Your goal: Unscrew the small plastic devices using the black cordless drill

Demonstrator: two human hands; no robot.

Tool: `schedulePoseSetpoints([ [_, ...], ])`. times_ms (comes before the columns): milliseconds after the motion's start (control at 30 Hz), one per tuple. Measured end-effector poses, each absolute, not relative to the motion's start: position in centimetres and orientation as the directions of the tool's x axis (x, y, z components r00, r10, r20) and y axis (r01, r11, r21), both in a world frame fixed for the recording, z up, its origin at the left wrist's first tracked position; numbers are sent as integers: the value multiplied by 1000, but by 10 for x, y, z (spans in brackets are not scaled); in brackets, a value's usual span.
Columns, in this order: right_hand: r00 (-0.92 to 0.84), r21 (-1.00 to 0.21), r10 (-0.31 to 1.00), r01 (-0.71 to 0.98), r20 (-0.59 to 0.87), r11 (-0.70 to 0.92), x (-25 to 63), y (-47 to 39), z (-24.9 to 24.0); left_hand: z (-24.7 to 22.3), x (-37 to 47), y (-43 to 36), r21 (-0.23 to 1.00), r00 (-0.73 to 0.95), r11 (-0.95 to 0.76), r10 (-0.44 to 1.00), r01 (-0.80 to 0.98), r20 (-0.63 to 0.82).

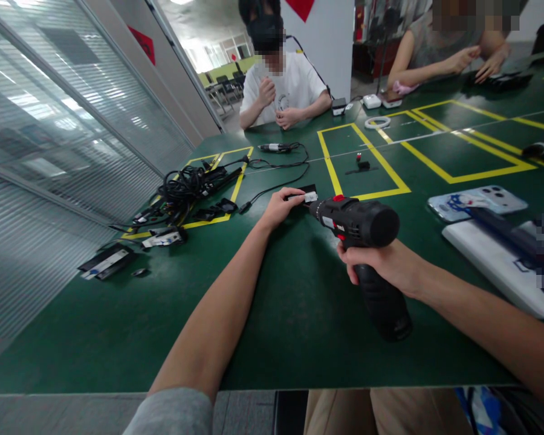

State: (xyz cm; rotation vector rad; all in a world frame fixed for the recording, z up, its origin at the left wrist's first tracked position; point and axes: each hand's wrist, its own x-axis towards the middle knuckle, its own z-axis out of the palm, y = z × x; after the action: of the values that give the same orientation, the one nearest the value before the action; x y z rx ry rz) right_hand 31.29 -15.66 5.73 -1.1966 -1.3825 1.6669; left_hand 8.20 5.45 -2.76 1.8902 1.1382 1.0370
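My right hand is wrapped around the grip of a black cordless drill with red accents, its chuck pointing forward and left. In front of the chuck lies a small black part with a white label, flat on the green table. My left hand holds this part at its left side, fingers closed on its edge. The drill's tip reaches the near side of the part; whether it touches a screw there cannot be made out.
Tangled black cables lie to the left, near a black box with a white label. A phone and a white case are at right. Yellow tape marks the green table. Two people sit across.
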Motion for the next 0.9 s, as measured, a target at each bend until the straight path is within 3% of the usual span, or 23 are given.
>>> schedulePoseSetpoints([
  [900, -357, -965, 898, 44, -257, -258, 313, -149, 60, -26, 82, 54, 875, 280, -361, 919, 321, 277],
])
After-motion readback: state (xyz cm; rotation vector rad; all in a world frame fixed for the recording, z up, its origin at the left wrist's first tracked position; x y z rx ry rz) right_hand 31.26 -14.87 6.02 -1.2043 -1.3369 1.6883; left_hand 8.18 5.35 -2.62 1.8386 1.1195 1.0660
